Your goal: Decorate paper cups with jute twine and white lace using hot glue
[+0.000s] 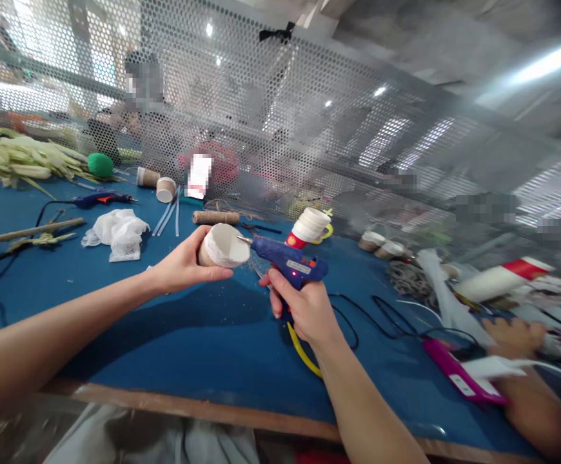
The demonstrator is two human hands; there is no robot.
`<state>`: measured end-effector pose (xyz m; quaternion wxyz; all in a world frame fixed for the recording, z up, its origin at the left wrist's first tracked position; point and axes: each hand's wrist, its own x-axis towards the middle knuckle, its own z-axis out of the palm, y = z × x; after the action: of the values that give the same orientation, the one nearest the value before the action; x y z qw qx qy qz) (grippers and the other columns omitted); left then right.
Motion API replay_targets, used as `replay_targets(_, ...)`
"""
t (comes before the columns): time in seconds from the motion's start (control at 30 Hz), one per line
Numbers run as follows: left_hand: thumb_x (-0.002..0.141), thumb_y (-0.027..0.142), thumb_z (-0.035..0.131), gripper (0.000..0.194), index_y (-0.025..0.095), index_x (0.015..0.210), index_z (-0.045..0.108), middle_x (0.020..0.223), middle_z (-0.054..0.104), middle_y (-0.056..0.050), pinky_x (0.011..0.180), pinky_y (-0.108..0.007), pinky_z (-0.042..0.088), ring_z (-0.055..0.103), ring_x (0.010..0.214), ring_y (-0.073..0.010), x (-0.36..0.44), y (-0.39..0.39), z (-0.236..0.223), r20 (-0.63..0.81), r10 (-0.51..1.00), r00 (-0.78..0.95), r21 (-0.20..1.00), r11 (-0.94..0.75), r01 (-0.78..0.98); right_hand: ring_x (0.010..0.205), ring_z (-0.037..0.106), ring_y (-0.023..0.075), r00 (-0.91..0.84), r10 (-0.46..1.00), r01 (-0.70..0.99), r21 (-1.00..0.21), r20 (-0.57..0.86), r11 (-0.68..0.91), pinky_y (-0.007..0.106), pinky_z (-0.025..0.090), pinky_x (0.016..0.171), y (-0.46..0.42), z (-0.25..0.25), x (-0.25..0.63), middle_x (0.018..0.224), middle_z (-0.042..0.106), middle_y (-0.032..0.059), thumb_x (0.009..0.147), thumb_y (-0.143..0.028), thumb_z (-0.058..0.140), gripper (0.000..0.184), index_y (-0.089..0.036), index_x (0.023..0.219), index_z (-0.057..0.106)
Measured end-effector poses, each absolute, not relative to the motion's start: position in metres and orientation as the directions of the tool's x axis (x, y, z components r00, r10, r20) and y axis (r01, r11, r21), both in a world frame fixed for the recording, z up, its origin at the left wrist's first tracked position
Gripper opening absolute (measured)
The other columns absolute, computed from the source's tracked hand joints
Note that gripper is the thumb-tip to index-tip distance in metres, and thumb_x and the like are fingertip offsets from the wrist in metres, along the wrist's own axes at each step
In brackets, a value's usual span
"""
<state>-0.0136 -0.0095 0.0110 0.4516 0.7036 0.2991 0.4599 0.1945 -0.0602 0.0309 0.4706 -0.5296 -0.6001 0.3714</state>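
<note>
My left hand (191, 261) is closed around a small paper cup (225, 248) with white lace about its rim. The cup is tilted, its opening turned toward the right. In my right hand (304, 303) is a blue hot glue gun (285, 258) with a red light on its side. Its metal nozzle points left and reaches the cup's rim; I cannot tell if it touches. Behind the glue gun stands a stack of white paper cups (310, 224). A crumpled piece of white lace cloth (118, 233) lies left of my left hand.
A second glue gun (99, 198), a twine roll (215, 217), and twine-wrapped cups (166, 189) lie farther back. Corn husks (24, 158) and a green ball (100, 165) are at left. A purple power strip (462, 370) and another person's hand (515, 335) are at right. Perforated metal mesh (242, 96) rises behind.
</note>
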Motion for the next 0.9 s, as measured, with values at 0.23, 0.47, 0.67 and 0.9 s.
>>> replay_targets(0.23,0.062,0.039,0.071,0.060,0.015,0.109,0.042,0.100,0.057,-0.006,0.079,-0.034,0.047,0.056,0.091,-0.0215,-0.015,-0.007,0.010,0.363,0.843,0.397,0.871,-0.458,0.176,0.032,0.046,0.0098,0.041,0.983,0.600,-0.791,0.178,0.118,0.023,0.041,0.039,-0.061,0.037,0.200,0.036,0.049,-0.0025,0.072,-0.048,0.060,0.035,-0.015,0.061,0.060)
replay_targets(0.47,0.060,0.042,0.071,0.063,0.014,0.108,0.042,0.100,0.057,-0.007,0.080,-0.034,0.046,0.056,0.092,-0.0221,-0.014,-0.008,0.012,0.348,0.824,0.448,0.838,-0.488,0.247,0.034,0.044,0.0090,-0.130,0.983,0.526,-0.831,0.132,0.181,0.023,0.041,0.040,-0.062,0.050,0.213,0.037,0.048,-0.0045,0.075,-0.046,0.059,0.032,-0.015,0.068,0.060)
replay_targets(0.67,0.059,0.040,0.072,0.061,0.014,0.107,0.044,0.100,0.058,-0.007,0.080,-0.034,0.047,0.055,0.090,-0.0215,-0.016,-0.009,0.016,0.350,0.804,0.480,0.854,-0.485,0.189,0.034,0.044,0.0084,-0.153,0.979,0.522,-0.830,0.136,0.197,0.023,0.041,0.041,-0.058,0.050,0.222,0.037,0.047,-0.0045,0.076,-0.046,0.059,0.033,-0.014,0.069,0.060)
replay_targets(0.9,0.059,0.039,0.072,0.060,0.014,0.105,0.044,0.097,0.057,-0.007,0.078,-0.032,0.047,0.055,0.089,-0.0210,-0.017,-0.008,0.016,0.355,0.794,0.494,0.847,-0.497,0.190,0.035,0.043,0.0081,-0.170,0.980,0.547,-0.817,0.106,0.183,0.023,0.041,0.041,-0.064,0.054,0.219,0.038,0.048,-0.0044,0.074,-0.045,0.060,0.032,-0.014,0.069,0.060)
